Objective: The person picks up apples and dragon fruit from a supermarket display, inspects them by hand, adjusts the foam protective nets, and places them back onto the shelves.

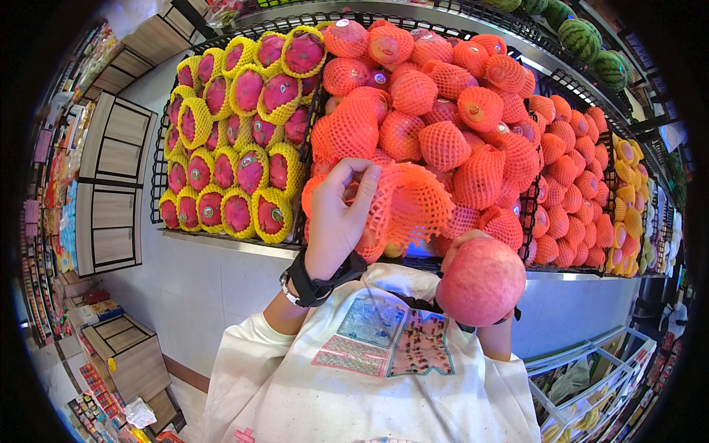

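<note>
My left hand pinches the edge of an orange foam net sleeve between thumb and fingers. The sleeve hangs open and looks empty, above the front of a black crate of apples. My right hand holds a bare, pink-red apple close to my chest; most of that hand is hidden behind the fruit. Piled apples in orange foam nets fill the crate just beyond both hands, some bearing small stickers.
Dragon fruit in yellow nets stand in rows at left. Smaller orange-netted fruit and yellow-netted fruit continue at right. Watermelons lie on the upper shelf. A metal-framed rack stands behind at lower right, wooden cabinets at left.
</note>
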`<state>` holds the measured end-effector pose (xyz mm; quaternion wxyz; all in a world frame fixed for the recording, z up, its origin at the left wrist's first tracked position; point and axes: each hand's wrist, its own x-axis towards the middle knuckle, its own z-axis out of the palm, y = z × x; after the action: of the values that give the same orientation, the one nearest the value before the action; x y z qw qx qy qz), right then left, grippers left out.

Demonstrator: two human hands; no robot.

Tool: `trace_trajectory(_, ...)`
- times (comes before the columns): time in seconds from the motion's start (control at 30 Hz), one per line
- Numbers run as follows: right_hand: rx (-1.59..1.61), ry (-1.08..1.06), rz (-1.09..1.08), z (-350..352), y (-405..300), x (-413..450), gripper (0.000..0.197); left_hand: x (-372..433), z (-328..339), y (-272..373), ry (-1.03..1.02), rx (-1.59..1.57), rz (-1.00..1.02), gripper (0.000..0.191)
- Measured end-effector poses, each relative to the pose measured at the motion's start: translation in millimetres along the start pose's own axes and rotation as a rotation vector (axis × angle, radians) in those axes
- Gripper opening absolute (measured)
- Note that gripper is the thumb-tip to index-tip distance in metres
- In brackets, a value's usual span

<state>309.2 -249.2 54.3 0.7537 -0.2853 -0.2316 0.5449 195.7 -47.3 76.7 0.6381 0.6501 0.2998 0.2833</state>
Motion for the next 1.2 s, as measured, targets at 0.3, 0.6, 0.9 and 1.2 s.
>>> trace_trajectory(0.3, -0.14, -0.198, -0.342, 4, -8, 24, 0.094, -8, 7, 6, -0.009, 0.124, 0.028, 0.013)
trace_trajectory(0.6, -0.479, 0.002, 0.049, -20, -14, 25, 0.108, -17, 25, 9, -0.017, 0.113, 0.129, 0.016)
trace_trajectory(0.9, -0.414, 0.078, 0.154, -14, -28, 13, 0.107, -27, 31, 18, -0.033, 0.2, 0.159, 0.017)
trace_trajectory(1.2, -0.614, 0.329, 0.157, 18, -29, 24, 0.081, -41, 27, 23, -0.131, 0.176, 0.18, 0.014)
